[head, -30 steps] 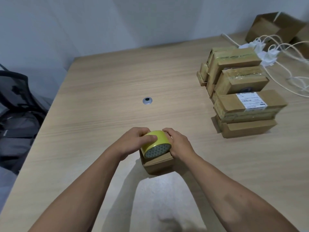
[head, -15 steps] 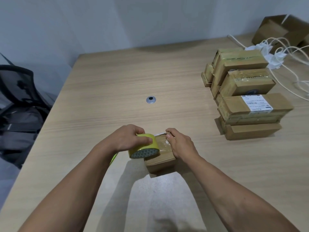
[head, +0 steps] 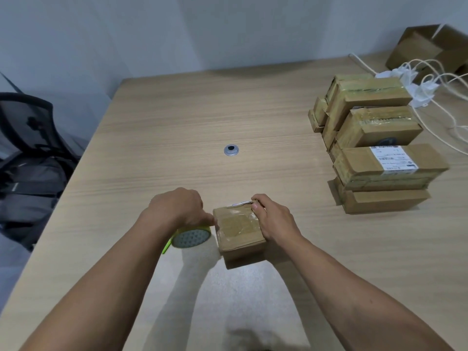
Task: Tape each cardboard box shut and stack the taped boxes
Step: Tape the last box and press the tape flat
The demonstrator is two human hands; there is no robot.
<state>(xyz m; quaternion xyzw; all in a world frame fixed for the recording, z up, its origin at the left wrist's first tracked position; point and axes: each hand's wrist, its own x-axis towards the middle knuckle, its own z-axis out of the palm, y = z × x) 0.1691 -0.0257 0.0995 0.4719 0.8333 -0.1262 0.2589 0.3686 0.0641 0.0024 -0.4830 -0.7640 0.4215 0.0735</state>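
While the L hand (head: 177, 211) grips the yellow-green tape roll (head: 191, 236), fingers curled over its top, the roll hangs low just left of the small brown cardboard box (head: 239, 231). The roll's grey honeycomb-patterned side faces the camera. Can't tell if the roll touches the light wood-grain table (head: 177, 117).

The box sits on the table near the front edge, approx. centre, between both forearms. Its flaps are down. A glossy clear tape strip (head: 238, 224) lies across the top, running from the roll side toward the R hand (head: 274, 221). R hand holds the box: fingers wrapped over the far right edge, thumb pressed on the top by the far corner, where a bit of white shows.

Well apart, on the right side of the table, stands a pile of taped brown cardboard boxes (head: 374, 127), several stacked and leaning against each other. One near the front carries a white shipping label (head: 391, 160). A plain one lies under it.

Behind the pile is a white power strip w/ plugs and cables (head: 417, 89), w/ cords trailing off right. An open brown carton (head: 430, 46) sits in the far right corner.

Mid-table there's a round silver grommet (head: 231, 150). Off the table's left edge are a black mesh office chair (head: 27, 115) and a grey backpack (head: 27, 183) on its seat.
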